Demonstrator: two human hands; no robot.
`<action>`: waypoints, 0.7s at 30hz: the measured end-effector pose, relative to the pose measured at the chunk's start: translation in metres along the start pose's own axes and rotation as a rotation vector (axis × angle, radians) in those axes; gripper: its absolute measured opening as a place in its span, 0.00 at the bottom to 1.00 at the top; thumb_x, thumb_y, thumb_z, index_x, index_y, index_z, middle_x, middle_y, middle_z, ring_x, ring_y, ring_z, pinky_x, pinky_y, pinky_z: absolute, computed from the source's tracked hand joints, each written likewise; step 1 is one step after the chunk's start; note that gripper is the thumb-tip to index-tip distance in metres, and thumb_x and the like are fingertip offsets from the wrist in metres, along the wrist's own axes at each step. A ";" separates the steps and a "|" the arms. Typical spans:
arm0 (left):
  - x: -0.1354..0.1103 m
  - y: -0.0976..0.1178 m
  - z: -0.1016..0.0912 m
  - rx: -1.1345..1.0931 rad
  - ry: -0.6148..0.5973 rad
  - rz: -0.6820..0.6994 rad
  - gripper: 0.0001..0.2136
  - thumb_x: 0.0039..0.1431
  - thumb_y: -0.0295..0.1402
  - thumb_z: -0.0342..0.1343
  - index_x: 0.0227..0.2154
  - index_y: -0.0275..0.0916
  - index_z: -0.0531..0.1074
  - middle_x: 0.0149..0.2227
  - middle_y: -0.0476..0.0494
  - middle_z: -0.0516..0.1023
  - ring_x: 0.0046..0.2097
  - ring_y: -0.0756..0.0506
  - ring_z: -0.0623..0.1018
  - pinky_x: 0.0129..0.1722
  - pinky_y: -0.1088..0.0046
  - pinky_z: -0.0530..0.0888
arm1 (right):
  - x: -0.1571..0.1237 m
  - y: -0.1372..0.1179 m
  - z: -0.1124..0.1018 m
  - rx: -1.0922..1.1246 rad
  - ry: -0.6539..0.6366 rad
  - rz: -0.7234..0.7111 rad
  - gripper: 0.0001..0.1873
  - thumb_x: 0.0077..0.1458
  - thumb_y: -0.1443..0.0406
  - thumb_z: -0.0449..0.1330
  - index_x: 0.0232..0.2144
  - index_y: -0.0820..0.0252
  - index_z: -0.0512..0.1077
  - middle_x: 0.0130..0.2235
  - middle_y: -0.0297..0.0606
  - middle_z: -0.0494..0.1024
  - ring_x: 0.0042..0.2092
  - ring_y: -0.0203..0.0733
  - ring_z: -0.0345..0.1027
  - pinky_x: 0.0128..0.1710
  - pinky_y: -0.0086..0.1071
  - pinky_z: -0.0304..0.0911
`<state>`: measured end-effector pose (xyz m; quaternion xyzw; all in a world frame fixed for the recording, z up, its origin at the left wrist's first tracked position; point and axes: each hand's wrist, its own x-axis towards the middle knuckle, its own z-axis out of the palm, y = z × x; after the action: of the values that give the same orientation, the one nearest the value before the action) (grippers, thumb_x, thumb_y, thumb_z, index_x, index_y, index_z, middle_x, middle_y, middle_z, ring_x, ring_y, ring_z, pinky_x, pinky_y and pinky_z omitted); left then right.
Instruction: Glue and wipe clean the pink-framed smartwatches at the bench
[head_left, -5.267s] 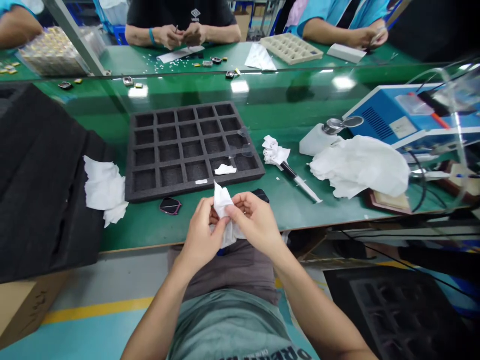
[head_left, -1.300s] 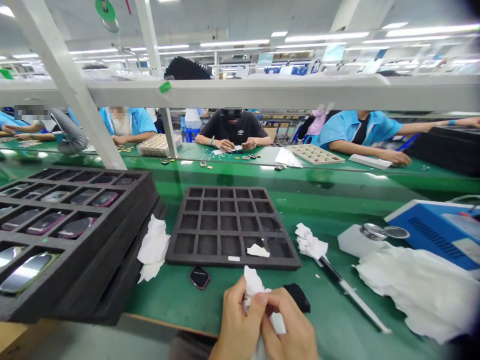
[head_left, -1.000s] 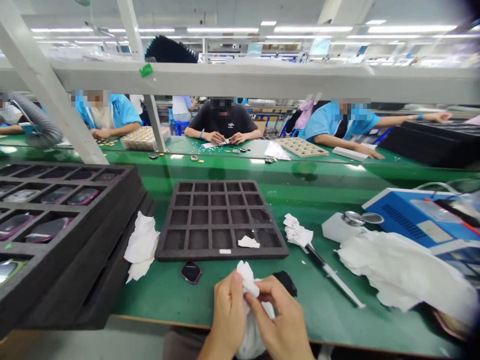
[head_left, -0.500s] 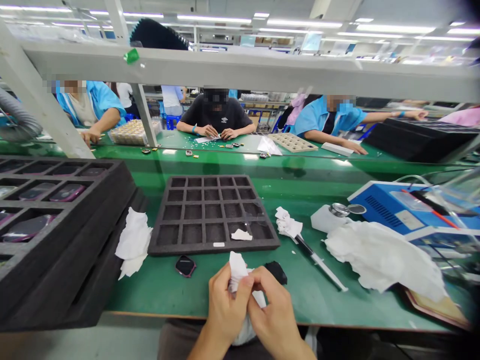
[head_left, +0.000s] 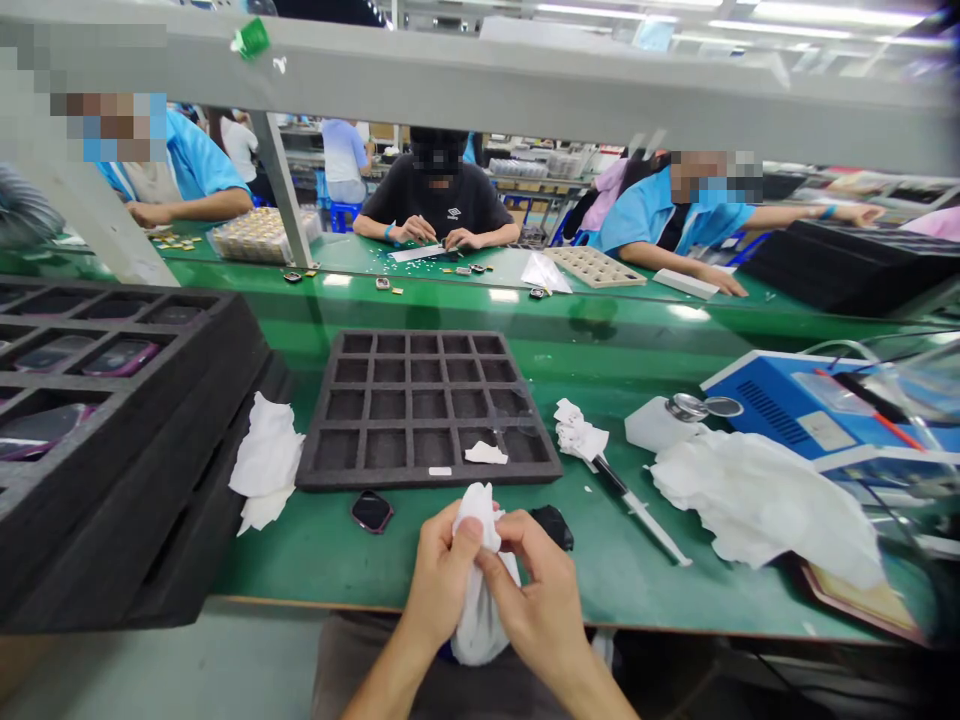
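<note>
Standing at the far left, a stack of black foam trays point(head_left: 150, 500) held some glossy pieces in its upper compartments. Just beside it, a white cloth point(head_left: 264, 465) lay on the green table point(head_left: 322, 555). Next came a flat foam tray point(head_left: 352, 479) with many square compartments. One small paper scrap point(head_left: 486, 454) lay in its front row, toward the right. In front of this tray a small dark screen piece point(head_left: 372, 511) lay on the table, near the left hand point(head_left: 439, 585). The left hand and the right hand point(head_left: 536, 605) were together at the near edge of the table, and both grasped the same white wipe point(head_left: 474, 610). The fingertips pinched its upper part, and the rest hung down between the palms. Whether something was inside the wipe, I could not tell. A small black object point(head_left: 555, 525) lay just behind the right hand. Further right were a syringe point(head_left: 645, 512) with a crumpled wipe point(head_left: 579, 438) at its far end, a large white cloth point(head_left: 750, 505) and a blue machine point(head_left: 787, 405).
</note>
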<state>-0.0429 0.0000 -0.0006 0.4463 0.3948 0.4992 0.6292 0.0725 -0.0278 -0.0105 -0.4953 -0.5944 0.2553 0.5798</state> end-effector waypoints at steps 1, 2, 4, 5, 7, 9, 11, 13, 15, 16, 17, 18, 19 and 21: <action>0.000 0.000 0.000 0.003 -0.008 -0.001 0.29 0.56 0.61 0.61 0.31 0.34 0.79 0.29 0.43 0.78 0.35 0.44 0.75 0.38 0.70 0.72 | 0.000 0.001 0.002 -0.049 0.019 -0.054 0.06 0.60 0.71 0.61 0.34 0.54 0.75 0.32 0.33 0.78 0.34 0.38 0.74 0.36 0.29 0.71; 0.000 -0.001 0.000 -0.002 0.005 -0.002 0.29 0.55 0.61 0.61 0.30 0.34 0.79 0.29 0.42 0.78 0.35 0.44 0.75 0.38 0.70 0.72 | 0.000 0.001 0.004 -0.077 0.035 -0.089 0.07 0.60 0.71 0.61 0.35 0.54 0.74 0.33 0.33 0.78 0.35 0.38 0.75 0.37 0.29 0.71; 0.000 -0.007 -0.001 -0.046 0.085 -0.012 0.29 0.55 0.62 0.61 0.28 0.35 0.79 0.27 0.44 0.77 0.33 0.45 0.73 0.36 0.71 0.71 | -0.001 0.002 0.005 -0.087 0.046 -0.103 0.07 0.60 0.72 0.61 0.36 0.54 0.74 0.33 0.33 0.78 0.35 0.38 0.75 0.37 0.29 0.72; 0.000 -0.012 -0.002 -0.075 0.144 -0.022 0.30 0.54 0.63 0.61 0.26 0.35 0.78 0.26 0.45 0.76 0.31 0.46 0.72 0.34 0.71 0.71 | -0.001 0.002 0.005 -0.084 0.045 -0.095 0.07 0.59 0.72 0.61 0.37 0.54 0.74 0.33 0.33 0.77 0.34 0.38 0.74 0.35 0.29 0.72; 0.000 -0.019 -0.002 -0.113 0.255 -0.043 0.29 0.52 0.62 0.63 0.23 0.36 0.76 0.24 0.48 0.72 0.29 0.49 0.68 0.30 0.73 0.68 | -0.002 0.003 0.003 -0.088 0.040 -0.077 0.07 0.59 0.72 0.62 0.37 0.54 0.73 0.33 0.32 0.76 0.32 0.37 0.73 0.33 0.29 0.71; 0.000 -0.021 -0.001 -0.123 0.292 -0.064 0.28 0.51 0.61 0.65 0.21 0.36 0.74 0.23 0.50 0.70 0.28 0.50 0.65 0.28 0.75 0.65 | -0.003 0.002 0.000 -0.114 0.035 -0.075 0.07 0.59 0.72 0.62 0.38 0.54 0.73 0.32 0.32 0.76 0.33 0.37 0.73 0.33 0.30 0.71; 0.001 -0.018 0.000 -0.137 0.180 -0.070 0.29 0.51 0.62 0.64 0.21 0.35 0.73 0.22 0.51 0.67 0.27 0.51 0.63 0.27 0.75 0.62 | -0.004 0.002 -0.003 -0.157 0.054 -0.108 0.08 0.58 0.72 0.62 0.37 0.55 0.73 0.33 0.33 0.76 0.34 0.39 0.73 0.34 0.32 0.71; 0.003 -0.012 0.000 -0.163 0.046 -0.040 0.28 0.52 0.61 0.64 0.25 0.35 0.76 0.24 0.50 0.70 0.28 0.51 0.66 0.29 0.75 0.65 | -0.006 0.002 -0.003 -0.211 0.077 -0.172 0.08 0.59 0.73 0.62 0.37 0.54 0.72 0.33 0.33 0.77 0.34 0.39 0.73 0.36 0.33 0.70; 0.005 -0.007 -0.001 -0.156 -0.045 -0.037 0.29 0.49 0.62 0.66 0.29 0.34 0.77 0.26 0.49 0.72 0.29 0.50 0.67 0.31 0.74 0.66 | -0.008 0.002 -0.001 -0.262 0.065 -0.217 0.08 0.60 0.73 0.61 0.37 0.54 0.71 0.33 0.32 0.77 0.34 0.38 0.72 0.35 0.33 0.69; 0.005 -0.006 -0.002 -0.143 -0.061 -0.032 0.30 0.47 0.62 0.66 0.29 0.34 0.77 0.26 0.49 0.72 0.29 0.50 0.67 0.31 0.73 0.66 | -0.008 0.002 0.000 -0.277 0.049 -0.216 0.09 0.61 0.73 0.60 0.37 0.54 0.72 0.33 0.32 0.77 0.34 0.38 0.72 0.35 0.32 0.68; 0.005 -0.005 -0.002 -0.125 -0.066 -0.029 0.30 0.47 0.63 0.66 0.28 0.34 0.76 0.25 0.49 0.71 0.29 0.50 0.66 0.31 0.73 0.65 | -0.009 0.002 0.001 -0.281 0.035 -0.198 0.08 0.61 0.73 0.60 0.36 0.54 0.72 0.33 0.31 0.77 0.33 0.37 0.72 0.34 0.32 0.67; 0.004 -0.006 -0.003 -0.107 -0.056 -0.026 0.31 0.48 0.63 0.65 0.26 0.34 0.74 0.25 0.49 0.69 0.28 0.50 0.64 0.30 0.73 0.64 | -0.010 0.002 0.002 -0.268 0.025 -0.162 0.07 0.61 0.72 0.61 0.36 0.54 0.71 0.32 0.31 0.77 0.33 0.37 0.71 0.34 0.32 0.67; 0.003 -0.008 -0.003 -0.092 -0.035 -0.024 0.31 0.51 0.64 0.62 0.24 0.35 0.72 0.24 0.50 0.68 0.28 0.51 0.63 0.30 0.73 0.63 | -0.011 0.002 0.002 -0.235 0.020 -0.108 0.06 0.61 0.71 0.62 0.36 0.54 0.71 0.32 0.31 0.76 0.33 0.38 0.71 0.34 0.32 0.67; 0.001 -0.012 -0.003 -0.056 0.019 -0.033 0.32 0.57 0.65 0.55 0.21 0.37 0.68 0.22 0.51 0.64 0.27 0.51 0.60 0.28 0.73 0.61 | -0.011 0.002 0.001 -0.122 0.021 0.030 0.05 0.60 0.68 0.63 0.35 0.54 0.70 0.33 0.32 0.76 0.35 0.39 0.71 0.36 0.33 0.68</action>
<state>-0.0426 0.0006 -0.0128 0.4172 0.3937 0.5038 0.6458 0.0704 -0.0364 -0.0172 -0.5413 -0.5952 0.2218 0.5509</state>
